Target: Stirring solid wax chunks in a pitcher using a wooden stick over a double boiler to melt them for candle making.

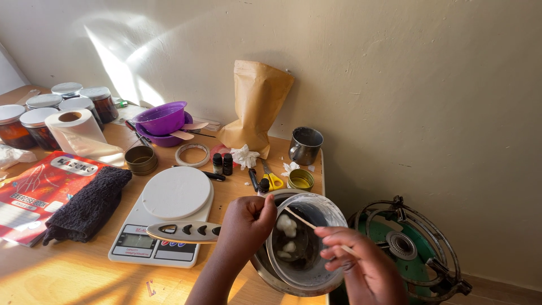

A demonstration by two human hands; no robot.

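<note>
Left hand [247,224] pinches the rim of a white tub [307,240], fingers closed, likely to steady it inside the metal pot [271,271] at the counter [68,277] edge. Right hand [367,271] grips a thin stick [299,217] angled into the tub, stirring white lumps [287,225], perhaps wax.
</note>
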